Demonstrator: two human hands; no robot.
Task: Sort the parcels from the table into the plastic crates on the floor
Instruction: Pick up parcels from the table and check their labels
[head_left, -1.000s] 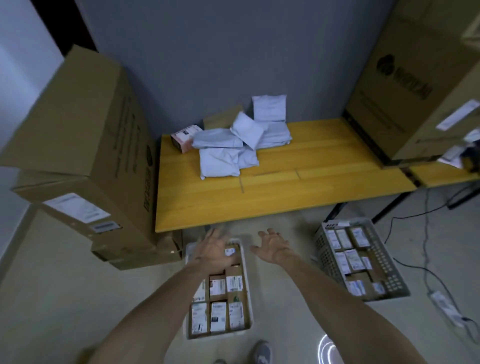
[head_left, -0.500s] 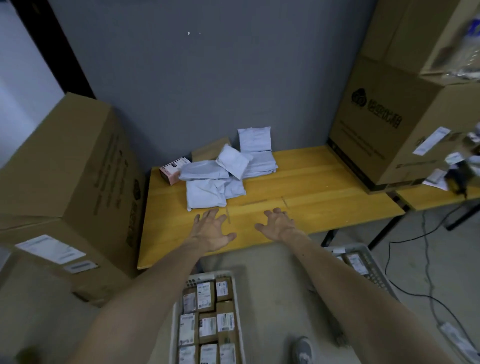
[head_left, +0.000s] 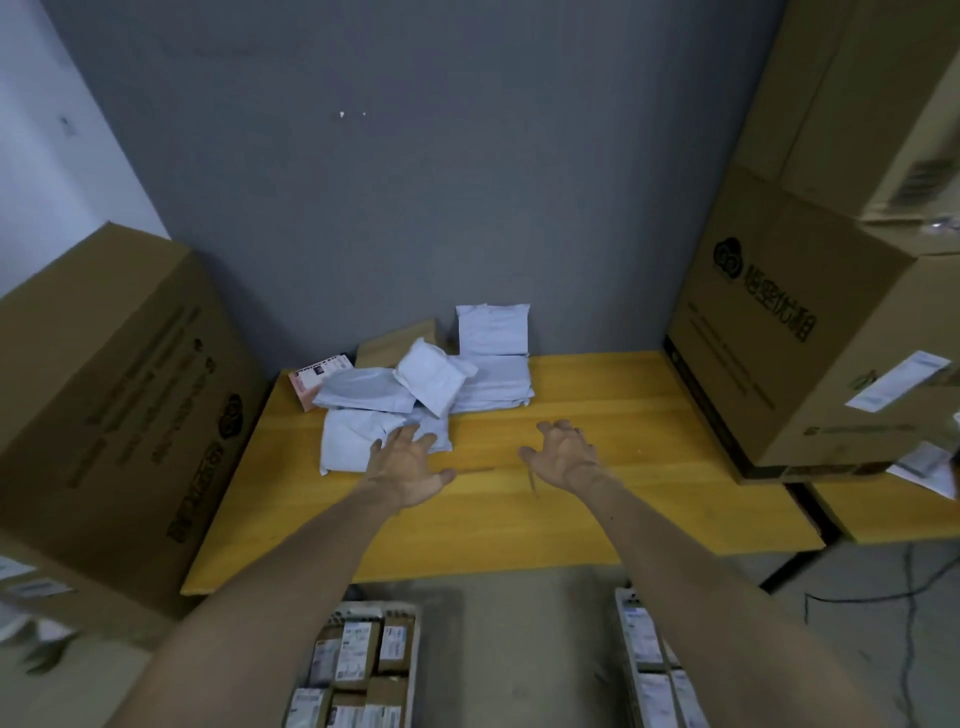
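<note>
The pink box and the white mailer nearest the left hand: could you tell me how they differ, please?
The pink box is a stiff-looking, printed carton; the white mailer is a soft, plain bag. The pink box is partly hidden behind other parcels; the white mailer lies frontmost, by the left hand. Both rest on the yellow table.

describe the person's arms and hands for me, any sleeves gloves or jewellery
Both are bare. The left hand and right hand wear no gloves, and no ring, watch or wristband shows. The left arm and right arm are uncovered along all that is in view, with no sleeve edge in the frame. No markings can be made out on them.
</note>
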